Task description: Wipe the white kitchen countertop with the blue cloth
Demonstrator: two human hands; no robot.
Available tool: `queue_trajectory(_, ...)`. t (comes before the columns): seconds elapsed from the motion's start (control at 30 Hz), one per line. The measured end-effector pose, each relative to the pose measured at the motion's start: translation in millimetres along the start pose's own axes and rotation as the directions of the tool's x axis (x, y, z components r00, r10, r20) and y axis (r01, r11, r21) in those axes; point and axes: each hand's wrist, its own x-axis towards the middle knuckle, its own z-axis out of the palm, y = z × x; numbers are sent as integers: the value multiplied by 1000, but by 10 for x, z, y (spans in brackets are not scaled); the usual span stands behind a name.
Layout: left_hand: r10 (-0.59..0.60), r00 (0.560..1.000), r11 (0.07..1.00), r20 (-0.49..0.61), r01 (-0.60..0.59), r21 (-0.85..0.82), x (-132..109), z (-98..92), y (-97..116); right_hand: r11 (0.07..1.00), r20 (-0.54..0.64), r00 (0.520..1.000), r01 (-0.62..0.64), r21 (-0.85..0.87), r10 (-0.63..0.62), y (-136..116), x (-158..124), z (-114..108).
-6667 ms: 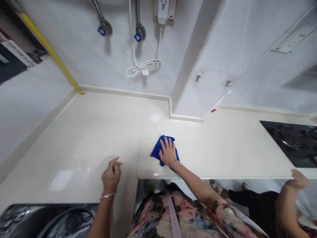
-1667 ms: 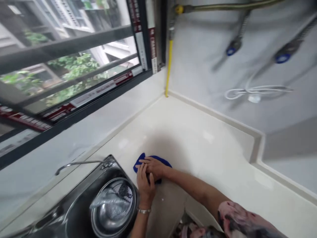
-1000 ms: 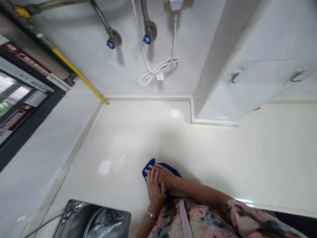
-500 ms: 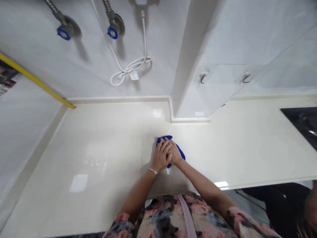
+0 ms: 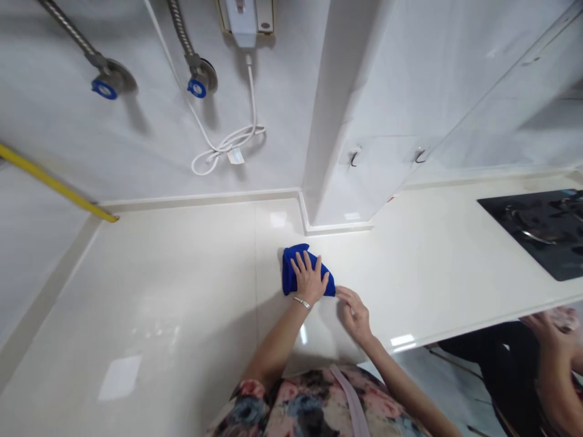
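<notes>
A folded blue cloth [image 5: 289, 280] lies on the glossy cream countertop [image 5: 204, 261], just in front of the wall pillar. My left hand [image 5: 310, 280], with a bracelet on its wrist, rests flat on top of the cloth, fingers spread. To its right, my right hand [image 5: 356, 315] is just above or on the counter. Its fingertips reach the cloth's lower right corner, while the thumb stands apart from them. Whether those fingertips grip the corner is hard to make out.
A black gas hob [image 5: 537, 233] is set into the counter at right. The pillar [image 5: 337, 182] carries two hooks. Valves, a looped white cable [image 5: 228, 149] and a yellow pipe [image 5: 59, 185] are on the walls. Another person's hand [image 5: 551, 334] shows at the lower right.
My right hand has slid out from under my left hand and moved right to the cloth's corner. The left hand now lies directly on the cloth, and the view has shifted slightly.
</notes>
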Motion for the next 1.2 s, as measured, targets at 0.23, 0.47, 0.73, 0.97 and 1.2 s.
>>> queue_trajectory(0.23, -88, 994, 996, -66, 86, -29, 165, 6, -299, 959, 106, 994, 43, -280, -13, 125, -566, -436)
queue_trajectory(0.47, -86, 996, 996, -24, 86, 8, 975, -164, -844, 944, 141, 989, 14, -329, 34, 203, -686, -483)
queue_trajectory(0.73, -57, 996, 998, -66, 57, 7, 2277, -35, -1096, 934, 149, 989, 56, -354, -3, 310, -780, -476)
queue_trajectory(0.97, -69, 991, 997, -115, 65, -36, 2456, -46, -1176, 909, 138, 988, 118, -400, -67, 411, -766, -442)
queue_trajectory(1.2, 22, 996, 999, -84, -26, -46, 1771, -127, -1070, 941, 75, 997, 58, -332, -35, 351, -689, -439)
